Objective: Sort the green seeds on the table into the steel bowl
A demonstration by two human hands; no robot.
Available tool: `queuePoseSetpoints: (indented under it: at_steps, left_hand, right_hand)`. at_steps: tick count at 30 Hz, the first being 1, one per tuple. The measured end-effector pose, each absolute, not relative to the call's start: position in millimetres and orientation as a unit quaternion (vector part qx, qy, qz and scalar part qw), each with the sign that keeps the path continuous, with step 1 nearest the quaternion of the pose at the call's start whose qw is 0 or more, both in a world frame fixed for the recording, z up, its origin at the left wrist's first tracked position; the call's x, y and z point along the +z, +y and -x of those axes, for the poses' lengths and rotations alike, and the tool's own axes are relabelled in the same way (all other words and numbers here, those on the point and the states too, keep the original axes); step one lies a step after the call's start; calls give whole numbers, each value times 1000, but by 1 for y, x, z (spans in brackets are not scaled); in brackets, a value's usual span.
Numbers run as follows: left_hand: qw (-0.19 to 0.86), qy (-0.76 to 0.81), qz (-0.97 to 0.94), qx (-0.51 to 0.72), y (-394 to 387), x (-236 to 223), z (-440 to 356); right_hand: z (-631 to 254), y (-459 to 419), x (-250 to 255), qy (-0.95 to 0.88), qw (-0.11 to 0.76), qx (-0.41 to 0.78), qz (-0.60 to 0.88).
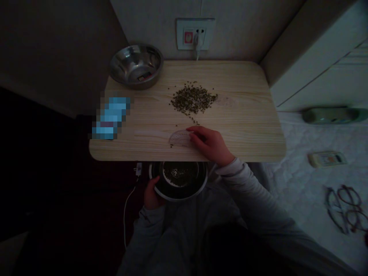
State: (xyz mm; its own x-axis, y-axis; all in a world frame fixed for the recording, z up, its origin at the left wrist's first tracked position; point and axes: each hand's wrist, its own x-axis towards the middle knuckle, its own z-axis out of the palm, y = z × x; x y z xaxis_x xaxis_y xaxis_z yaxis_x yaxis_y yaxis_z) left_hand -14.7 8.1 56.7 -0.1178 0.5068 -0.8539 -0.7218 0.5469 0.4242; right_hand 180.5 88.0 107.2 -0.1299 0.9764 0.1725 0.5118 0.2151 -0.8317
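Note:
My right hand (211, 143) pinches a clear half-round protractor (178, 137) that lies low over the table near its front edge. A couple of small dark beans (171, 145) are beside the protractor's curved side. Farther back, a loose pile of small green-brown beans (192, 99) is spread on the wood. Below the table's front edge, my left hand (152, 193) grips the rim of a metal bowl (178, 199). More beans (179, 174) lie in the bottom of that bowl, and the tabletop hides its far rim.
On the small wooden table (247, 115), an empty steel bowl (136, 67) stands at the back left, with a blurred phone-like screen (112, 117) before it. A wall socket (195, 34) holds a plug. Glasses (349, 203) and a remote control (327, 158) lie on the bed at right.

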Motion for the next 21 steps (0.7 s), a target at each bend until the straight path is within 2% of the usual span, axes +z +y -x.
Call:
queuePoseSetpoints:
  at_steps: [11, 21]
  left_hand:
    - [647, 605, 153, 439, 12, 73, 11]
    - [624, 615, 108, 470, 13, 68, 12]
  right_hand:
    - [-182, 85, 109, -666, 385, 291, 569]
    - [-181, 88, 106, -637, 410, 273, 593]
